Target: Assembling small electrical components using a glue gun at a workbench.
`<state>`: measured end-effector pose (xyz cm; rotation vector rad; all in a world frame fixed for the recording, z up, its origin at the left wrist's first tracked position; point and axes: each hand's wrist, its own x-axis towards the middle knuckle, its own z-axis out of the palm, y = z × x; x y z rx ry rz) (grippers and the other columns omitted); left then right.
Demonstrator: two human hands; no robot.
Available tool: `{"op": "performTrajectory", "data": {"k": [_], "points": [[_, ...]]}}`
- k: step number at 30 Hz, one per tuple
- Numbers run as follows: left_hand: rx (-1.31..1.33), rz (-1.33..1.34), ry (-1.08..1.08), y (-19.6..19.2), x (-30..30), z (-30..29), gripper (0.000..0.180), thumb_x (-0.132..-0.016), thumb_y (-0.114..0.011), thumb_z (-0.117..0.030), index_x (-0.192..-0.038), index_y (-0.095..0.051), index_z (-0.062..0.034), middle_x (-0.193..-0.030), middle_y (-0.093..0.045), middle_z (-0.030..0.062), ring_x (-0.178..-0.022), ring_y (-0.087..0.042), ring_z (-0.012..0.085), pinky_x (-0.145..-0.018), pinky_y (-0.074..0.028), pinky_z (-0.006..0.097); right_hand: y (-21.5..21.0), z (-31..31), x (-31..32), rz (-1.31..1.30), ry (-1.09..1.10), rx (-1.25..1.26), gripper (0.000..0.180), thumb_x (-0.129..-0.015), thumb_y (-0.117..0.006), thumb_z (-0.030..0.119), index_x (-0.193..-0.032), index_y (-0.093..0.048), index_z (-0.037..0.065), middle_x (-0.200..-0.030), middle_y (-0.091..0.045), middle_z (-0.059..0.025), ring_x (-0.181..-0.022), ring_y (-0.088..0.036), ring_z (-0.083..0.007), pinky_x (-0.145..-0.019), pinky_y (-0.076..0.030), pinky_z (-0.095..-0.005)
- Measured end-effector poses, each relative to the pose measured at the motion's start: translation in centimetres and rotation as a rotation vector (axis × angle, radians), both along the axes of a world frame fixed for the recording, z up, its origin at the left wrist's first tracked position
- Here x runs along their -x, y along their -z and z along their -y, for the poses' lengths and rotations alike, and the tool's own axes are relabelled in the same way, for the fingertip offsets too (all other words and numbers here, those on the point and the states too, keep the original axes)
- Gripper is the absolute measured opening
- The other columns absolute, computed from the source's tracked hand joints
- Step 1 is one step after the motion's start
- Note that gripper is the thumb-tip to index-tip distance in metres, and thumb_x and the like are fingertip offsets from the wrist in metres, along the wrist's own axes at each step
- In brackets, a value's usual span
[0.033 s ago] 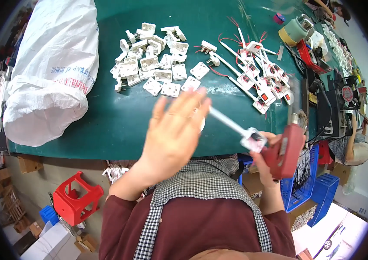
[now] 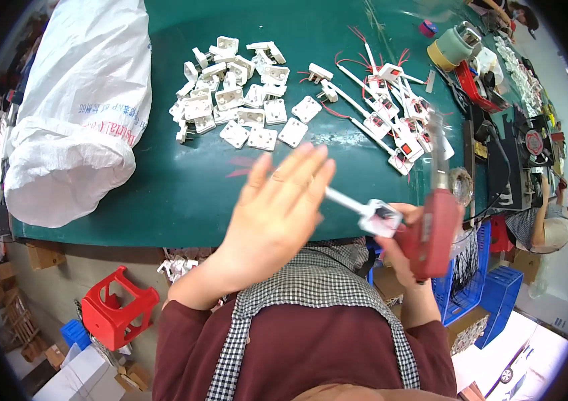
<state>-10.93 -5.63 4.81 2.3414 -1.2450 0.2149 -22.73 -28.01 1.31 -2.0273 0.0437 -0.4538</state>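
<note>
Two hands over the near edge of the green table (image 2: 164,200). Left hand (image 2: 277,207) spread flat, fingers released, blurred. Right hand (image 2: 407,244) clenched around red power screwdriver (image 2: 431,227), long axis upright, tip pointing away; white switch part (image 2: 379,218) with white wire touches it, running up-left behind the left hand.
</note>
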Motion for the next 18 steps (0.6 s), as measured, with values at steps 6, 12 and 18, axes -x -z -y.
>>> {"op": "performTrajectory", "data": {"k": [6,12,18], "points": [[-0.112,-0.354,0.065,0.3,1.5,-0.5,0.079,-0.073,-0.073,-0.027,-0.14,-0.036,-0.0079,-0.108,-0.057,0.0103,-0.084,-0.064,0.0237,-0.08,-0.05,0.036,1.9,-2.5,-2.7,0.09,-0.419,0.166,0.11,-0.073,-0.078,0.007,-0.145,0.005,0.008,-0.114,-0.054,-0.0126,-0.105,-0.057,-0.0255,-0.098,-0.04,-0.0423],[0.35,-0.745,0.085,3.6,2.0,-1.9,0.068,-0.077,-0.07,-0.016,-0.137,-0.039,-0.0139,-0.1,-0.056,0.0095,-0.08,-0.061,0.0252,-0.069,-0.05,0.033,2.4,-5.1,-4.4,0.106,-0.347,-0.201,0.11,-0.072,-0.081,0.011,-0.147,-0.001,0.005,-0.124,-0.051,-0.0183,-0.103,-0.06,-0.0245,-0.084,-0.051,-0.0341],[0.727,-0.828,0.065,5.9,2.5,-1.4,0.039,-0.083,-0.064,-0.013,-0.118,-0.049,-0.0029,-0.101,-0.054,0.0118,-0.087,-0.057,0.0224,-0.077,-0.046,0.031,1.7,-7.2,-4.4,0.033,-0.202,-0.44,0.111,-0.071,-0.077,-0.001,-0.147,0.003,0.01,-0.117,-0.049,-0.0143,-0.097,-0.061,-0.0211,-0.076,-0.054,-0.0319]]}}
